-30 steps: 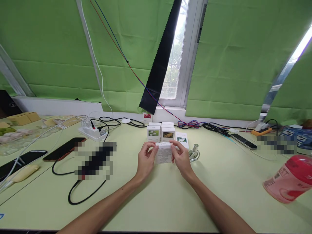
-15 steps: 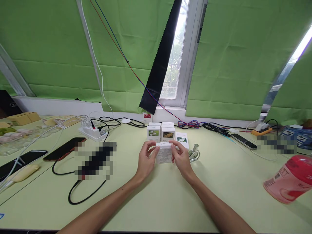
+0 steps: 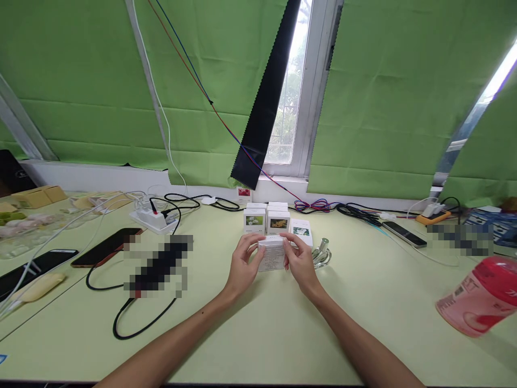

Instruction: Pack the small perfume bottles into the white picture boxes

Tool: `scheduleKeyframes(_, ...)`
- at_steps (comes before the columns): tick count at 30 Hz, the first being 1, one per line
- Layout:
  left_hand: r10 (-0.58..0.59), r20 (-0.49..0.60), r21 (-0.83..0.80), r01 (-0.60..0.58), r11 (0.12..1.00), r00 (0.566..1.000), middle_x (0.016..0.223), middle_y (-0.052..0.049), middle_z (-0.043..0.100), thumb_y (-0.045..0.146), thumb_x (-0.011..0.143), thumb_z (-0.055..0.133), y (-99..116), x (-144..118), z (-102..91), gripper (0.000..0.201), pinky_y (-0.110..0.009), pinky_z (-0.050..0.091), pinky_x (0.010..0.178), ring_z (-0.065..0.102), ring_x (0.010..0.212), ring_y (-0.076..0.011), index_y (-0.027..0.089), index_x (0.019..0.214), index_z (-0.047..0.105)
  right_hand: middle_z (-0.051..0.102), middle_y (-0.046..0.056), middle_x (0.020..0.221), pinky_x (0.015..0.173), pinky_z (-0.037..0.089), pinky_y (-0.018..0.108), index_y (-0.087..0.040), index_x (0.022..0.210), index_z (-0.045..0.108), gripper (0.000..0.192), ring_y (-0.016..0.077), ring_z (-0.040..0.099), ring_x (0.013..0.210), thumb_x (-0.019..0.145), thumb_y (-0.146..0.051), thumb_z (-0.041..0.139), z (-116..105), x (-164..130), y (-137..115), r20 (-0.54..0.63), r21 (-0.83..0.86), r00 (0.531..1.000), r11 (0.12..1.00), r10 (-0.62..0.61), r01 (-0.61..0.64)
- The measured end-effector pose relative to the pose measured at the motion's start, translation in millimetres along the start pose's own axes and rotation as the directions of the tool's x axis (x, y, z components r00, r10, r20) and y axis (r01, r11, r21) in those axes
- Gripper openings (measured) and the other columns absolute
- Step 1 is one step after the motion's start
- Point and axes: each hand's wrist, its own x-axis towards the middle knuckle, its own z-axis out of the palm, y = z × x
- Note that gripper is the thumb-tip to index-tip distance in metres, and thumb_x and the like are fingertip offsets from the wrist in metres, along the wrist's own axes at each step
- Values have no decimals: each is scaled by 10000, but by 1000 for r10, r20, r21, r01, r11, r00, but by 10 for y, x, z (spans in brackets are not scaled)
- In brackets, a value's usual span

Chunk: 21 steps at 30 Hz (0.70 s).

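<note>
A small white printed box (image 3: pixel 271 257) stands on the pale green table between my two hands, its text side facing me. My left hand (image 3: pixel 244 261) grips its left side, thumb on the near face and index finger along the top edge. On the other side my right hand (image 3: pixel 299 260) pinches the right edge. Just behind are more white boxes with flower pictures: one with white blossoms (image 3: pixel 254 220), one with yellow flowers (image 3: pixel 278 223), and one leaning back (image 3: pixel 302 230). A coiled clear cable with a metal end (image 3: pixel 323 252) lies right of my right hand.
To the left lie phones (image 3: pixel 107 247), a white power strip (image 3: pixel 151 218) and black cables (image 3: pixel 133 337). At right are a red-lidded pink canister (image 3: pixel 479 296), another phone (image 3: pixel 404 234) and an orange device (image 3: pixel 434 216). Wires run along the wall below green blinds (image 3: pixel 383 108).
My left index finger has shifted slightly further over the top of the box. The box and my right hand stay in place.
</note>
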Motion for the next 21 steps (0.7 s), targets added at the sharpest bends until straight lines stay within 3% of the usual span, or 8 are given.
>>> scheduleKeyframes(7,-57,2,-62,57,996,998,1139,-90,641,405,889,691,11,23,-3,240,-363,560,945,631,1113,-243,230,1041,756,592,-29,577,374,379,229,-159,1090,703,491,106,457,414,869,-596,657,2,5,6,-4,-2,1000,1000,-1,1)
scheduleKeyframes(21,-72,8,-48,73,996,997,1173,-99,634,452,867,701,44,28,-8,283,-370,572,951,623,1164,-255,247,1040,791,575,-32,575,379,378,222,-167,1091,705,513,104,459,425,861,-623,660,2,2,10,-3,-4,1000,1000,0,0)
